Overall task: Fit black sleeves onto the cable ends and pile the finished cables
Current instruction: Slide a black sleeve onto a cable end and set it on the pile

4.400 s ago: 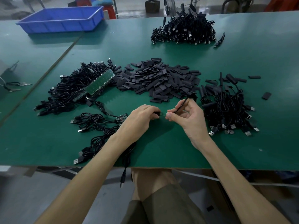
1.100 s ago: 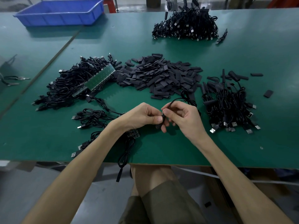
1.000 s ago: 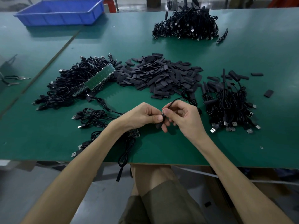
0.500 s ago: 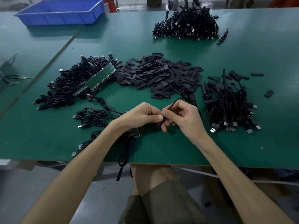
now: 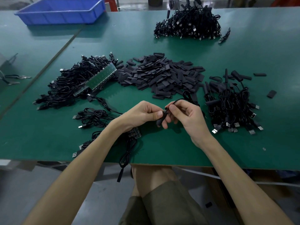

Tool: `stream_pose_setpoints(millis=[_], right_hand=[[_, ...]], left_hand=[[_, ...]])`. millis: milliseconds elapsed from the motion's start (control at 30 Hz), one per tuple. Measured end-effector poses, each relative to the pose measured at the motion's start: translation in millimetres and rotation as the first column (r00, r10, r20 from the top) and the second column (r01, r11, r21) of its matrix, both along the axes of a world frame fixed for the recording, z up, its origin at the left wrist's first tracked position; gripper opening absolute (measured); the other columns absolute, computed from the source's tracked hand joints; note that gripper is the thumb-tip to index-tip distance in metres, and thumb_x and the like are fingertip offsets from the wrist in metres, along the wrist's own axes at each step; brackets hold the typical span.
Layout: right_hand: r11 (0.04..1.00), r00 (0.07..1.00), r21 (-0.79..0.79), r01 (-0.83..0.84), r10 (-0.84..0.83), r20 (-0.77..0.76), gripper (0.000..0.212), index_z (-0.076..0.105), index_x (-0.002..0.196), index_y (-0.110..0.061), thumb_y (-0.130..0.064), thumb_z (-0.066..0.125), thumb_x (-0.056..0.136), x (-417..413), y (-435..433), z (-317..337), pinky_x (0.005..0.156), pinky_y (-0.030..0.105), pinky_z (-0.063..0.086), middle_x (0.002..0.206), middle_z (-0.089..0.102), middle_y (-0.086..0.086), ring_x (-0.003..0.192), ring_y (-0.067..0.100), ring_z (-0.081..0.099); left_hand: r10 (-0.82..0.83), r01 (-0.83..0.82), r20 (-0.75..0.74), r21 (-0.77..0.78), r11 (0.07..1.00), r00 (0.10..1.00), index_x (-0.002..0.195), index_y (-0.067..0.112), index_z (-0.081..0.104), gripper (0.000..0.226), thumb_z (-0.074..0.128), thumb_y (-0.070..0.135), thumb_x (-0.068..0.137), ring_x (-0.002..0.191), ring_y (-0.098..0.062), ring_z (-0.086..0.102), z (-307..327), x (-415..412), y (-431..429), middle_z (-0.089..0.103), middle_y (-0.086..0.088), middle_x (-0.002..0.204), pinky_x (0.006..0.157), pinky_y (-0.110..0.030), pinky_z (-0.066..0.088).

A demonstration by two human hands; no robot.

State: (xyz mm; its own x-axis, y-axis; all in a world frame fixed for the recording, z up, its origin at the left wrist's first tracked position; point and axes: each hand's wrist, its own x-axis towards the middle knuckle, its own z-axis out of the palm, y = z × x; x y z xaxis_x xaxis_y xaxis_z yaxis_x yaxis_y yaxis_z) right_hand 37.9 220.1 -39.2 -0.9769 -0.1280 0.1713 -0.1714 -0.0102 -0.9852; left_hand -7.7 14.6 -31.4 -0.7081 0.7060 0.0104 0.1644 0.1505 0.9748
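Both hands meet just above the green table (image 5: 162,151), near its front edge. My left hand (image 5: 142,113) pinches a black sleeve (image 5: 160,120) that hangs down between the two hands. My right hand (image 5: 183,114) pinches the end of a thin black cable (image 5: 186,99), which loops back toward the heap of loose black sleeves (image 5: 160,77). Cable end and sleeve top touch at my fingertips. A pile of sleeved cables (image 5: 230,103) lies right of my right hand. A tangle of bare cables (image 5: 76,85) lies at the left.
A green circuit strip (image 5: 100,78) lies on the left tangle. Small coiled cables (image 5: 92,116) sit by my left forearm, and one cable (image 5: 125,158) hangs over the front edge. Another cable pile (image 5: 188,25) lies far back. A blue bin (image 5: 61,12) stands far left.
4.4 s ago my hands held the pieces level between them. Over the last second the sleeve hangs downward, and the hands have barely shifted.
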Motion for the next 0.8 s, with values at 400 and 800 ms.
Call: stream_pose_setpoints(millis=[400,800], right_hand=[[0.999,0.999,0.018,-0.050,0.050,-0.019,0.011,0.071,0.097,-0.005,-0.014,0.067,0.101,0.6,-0.4,2.0,0.064,0.027,0.049,0.074,0.072,0.010,0.071,0.018,0.068],[0.996,0.996,-0.021,-0.082,0.081,-0.034,0.006,0.065,0.095,0.006,0.001,0.065,0.098,3.4,-3.9,7.7,0.062,0.015,0.051,0.074,0.069,0.014,0.063,0.023,0.074]], left_hand=[[0.020,-0.022,0.060,0.030,0.999,0.998,0.099,0.006,0.074,0.024,0.055,0.021,0.100,0.083,-0.013,0.067,1.2,0.4,-0.1,0.076,0.000,0.083,0.083,-0.016,0.046],[0.011,-0.012,0.054,0.015,1.000,0.998,0.097,0.002,0.072,0.022,0.053,0.014,0.102,0.076,-0.004,0.061,2.7,0.6,-1.3,0.074,0.004,0.081,0.075,-0.010,0.042]])
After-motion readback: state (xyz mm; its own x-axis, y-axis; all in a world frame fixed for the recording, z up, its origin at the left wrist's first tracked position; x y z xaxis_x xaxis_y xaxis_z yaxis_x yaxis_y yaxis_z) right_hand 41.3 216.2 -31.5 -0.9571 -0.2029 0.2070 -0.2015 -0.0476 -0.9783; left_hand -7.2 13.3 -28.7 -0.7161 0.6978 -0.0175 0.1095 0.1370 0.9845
